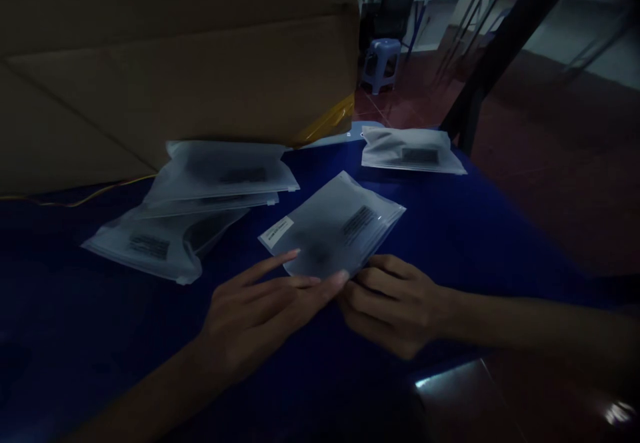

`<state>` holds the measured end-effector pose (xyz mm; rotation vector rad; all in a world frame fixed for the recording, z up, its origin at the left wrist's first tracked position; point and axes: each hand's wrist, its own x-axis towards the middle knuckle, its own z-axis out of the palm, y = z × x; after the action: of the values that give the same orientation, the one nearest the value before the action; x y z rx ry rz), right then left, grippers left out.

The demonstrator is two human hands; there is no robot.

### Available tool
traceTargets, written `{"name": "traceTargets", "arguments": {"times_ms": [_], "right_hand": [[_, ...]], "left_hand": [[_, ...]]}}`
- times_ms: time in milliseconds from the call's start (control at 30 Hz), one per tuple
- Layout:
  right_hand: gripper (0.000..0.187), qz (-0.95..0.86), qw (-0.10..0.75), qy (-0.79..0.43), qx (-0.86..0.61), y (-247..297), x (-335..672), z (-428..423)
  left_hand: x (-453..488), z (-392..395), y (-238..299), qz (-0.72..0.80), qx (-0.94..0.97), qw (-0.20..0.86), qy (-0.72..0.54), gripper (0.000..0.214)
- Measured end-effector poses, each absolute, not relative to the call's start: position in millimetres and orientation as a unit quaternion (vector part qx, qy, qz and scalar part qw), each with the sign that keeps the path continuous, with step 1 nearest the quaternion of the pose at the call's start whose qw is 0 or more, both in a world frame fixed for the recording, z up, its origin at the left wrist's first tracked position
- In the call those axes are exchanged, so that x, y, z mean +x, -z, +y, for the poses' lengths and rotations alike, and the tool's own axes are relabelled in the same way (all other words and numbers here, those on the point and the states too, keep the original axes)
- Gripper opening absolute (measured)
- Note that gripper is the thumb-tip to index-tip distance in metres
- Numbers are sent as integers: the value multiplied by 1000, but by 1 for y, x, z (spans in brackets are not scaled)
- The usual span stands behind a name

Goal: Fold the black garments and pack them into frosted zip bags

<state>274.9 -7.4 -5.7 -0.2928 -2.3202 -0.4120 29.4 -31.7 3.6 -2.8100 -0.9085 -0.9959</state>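
Observation:
In front of me on the blue table lies a frosted zip bag, turned at an angle, with a white label at its left corner and a block of dark print. My left hand rests along its near edge, fingers stretched out over the plastic. At the near right edge, the curled fingers of my right hand pinch the bag's border by the zip. The right fingertips are partly hidden. Something dark shows faintly through the bag.
More frosted bags lie overlapped at the left, with another printed bag below them. One more bag sits near the far right edge. A large cardboard box stands behind. Beyond are a blue stool and a dark post.

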Motion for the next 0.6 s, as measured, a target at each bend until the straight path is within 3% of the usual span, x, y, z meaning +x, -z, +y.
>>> {"name": "traceTargets", "arguments": {"times_ms": [333,600], "right_hand": [[15,-876,297,293,-240,3,288,9],[17,-822,149,371,-406,-1,309,28]], "left_hand": [[16,-16,-14,-338,-881,114,310,31],[7,-13,-15,-359,-875,225,234,25]]}}
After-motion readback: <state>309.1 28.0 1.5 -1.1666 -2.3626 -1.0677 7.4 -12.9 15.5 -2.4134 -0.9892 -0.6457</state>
